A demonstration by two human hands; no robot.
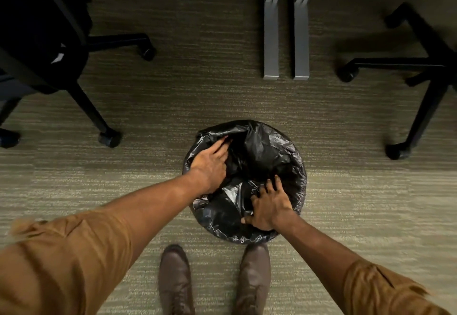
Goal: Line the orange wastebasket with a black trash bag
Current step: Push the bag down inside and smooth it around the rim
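Observation:
A round wastebasket stands on the carpet just in front of my feet. A crinkled black trash bag [267, 151] covers it completely, draped over the rim, so none of its orange shows. My left hand [210, 166] lies on the bag at the left rim, fingers stretched out and reaching into the opening. My right hand [268, 205] rests on the near right rim with fingers spread, pressing the plastic down into the basket. Neither hand visibly pinches the bag.
My two brown shoes [175, 282] stand right behind the basket. A black office chair base [91, 106] is at the left, another chair base [425, 96] at the right. Two grey desk legs [270, 42] rise beyond the basket on the striped carpet.

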